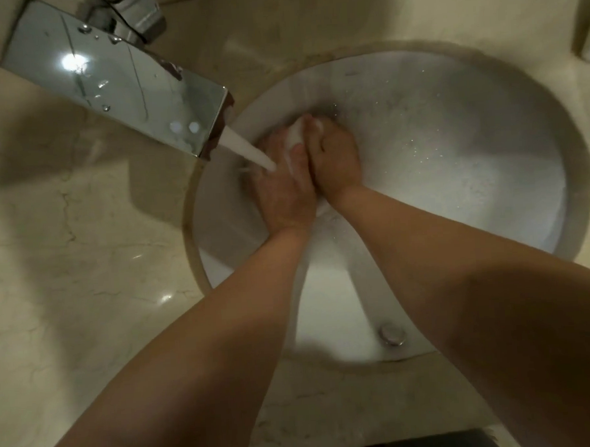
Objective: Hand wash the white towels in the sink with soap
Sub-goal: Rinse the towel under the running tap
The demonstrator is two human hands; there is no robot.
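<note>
My left hand (285, 189) and my right hand (334, 159) are side by side, touching, and both squeeze a white towel (295, 134) bunched up between them. The towel is low in the round white sink (488, 165). Water (249, 152) runs from the shiny flat tap (115, 79) onto my left hand. Little bubbles dot the wet sink. I can't read any words.
</note>
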